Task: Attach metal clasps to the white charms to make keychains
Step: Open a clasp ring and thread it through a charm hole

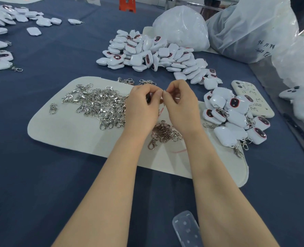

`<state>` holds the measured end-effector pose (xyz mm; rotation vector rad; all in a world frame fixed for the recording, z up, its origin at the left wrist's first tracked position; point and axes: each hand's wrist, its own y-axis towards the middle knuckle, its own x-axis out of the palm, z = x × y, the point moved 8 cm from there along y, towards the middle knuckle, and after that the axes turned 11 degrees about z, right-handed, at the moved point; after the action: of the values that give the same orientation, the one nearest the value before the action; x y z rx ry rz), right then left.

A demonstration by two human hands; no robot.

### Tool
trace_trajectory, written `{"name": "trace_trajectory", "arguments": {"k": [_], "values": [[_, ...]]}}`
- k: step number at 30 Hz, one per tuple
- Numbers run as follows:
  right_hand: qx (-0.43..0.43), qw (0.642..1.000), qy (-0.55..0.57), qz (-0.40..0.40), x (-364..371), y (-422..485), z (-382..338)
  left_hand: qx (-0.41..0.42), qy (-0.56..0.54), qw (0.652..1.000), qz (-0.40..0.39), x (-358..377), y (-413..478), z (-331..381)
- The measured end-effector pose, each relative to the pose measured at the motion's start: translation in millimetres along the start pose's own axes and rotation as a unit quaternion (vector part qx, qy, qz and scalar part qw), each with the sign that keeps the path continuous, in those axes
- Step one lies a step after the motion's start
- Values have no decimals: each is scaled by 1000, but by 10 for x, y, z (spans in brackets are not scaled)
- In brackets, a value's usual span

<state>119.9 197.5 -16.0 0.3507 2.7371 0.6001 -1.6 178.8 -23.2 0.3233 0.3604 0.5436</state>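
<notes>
My left hand (142, 106) and my right hand (180, 104) meet above a white felt mat (62, 127), fingertips together. Both pinch a small metal ring (163, 91) of a clasp; my left palm seems to hide a charm, mostly out of sight. A heap of silver clasps (97, 104) lies on the mat left of my hands. A smaller bunch of clasps (163, 133) lies between my wrists. A big pile of white charms (153, 54) sits beyond the mat. Charms with clasps attached (235, 118) are heaped at the right.
Blue cloth (40, 184) covers the table. A white phone case (252, 98) lies right of the finished heap. Plastic bags (251, 27) stand at the back right. More charms (0, 54) lie at the far left. A clear plastic piece (186, 229) lies near the front edge.
</notes>
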Motion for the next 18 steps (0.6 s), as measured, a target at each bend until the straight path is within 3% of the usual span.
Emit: {"name": "trace_trajectory", "arguments": {"k": [4,18], "values": [[18,1000,21,-2,-15,-1,-2,-16,-54,998,-7,1,-7,15],[120,989,68,-58,-2,8,63,23,23,999,25,-34,-20,5]]}}
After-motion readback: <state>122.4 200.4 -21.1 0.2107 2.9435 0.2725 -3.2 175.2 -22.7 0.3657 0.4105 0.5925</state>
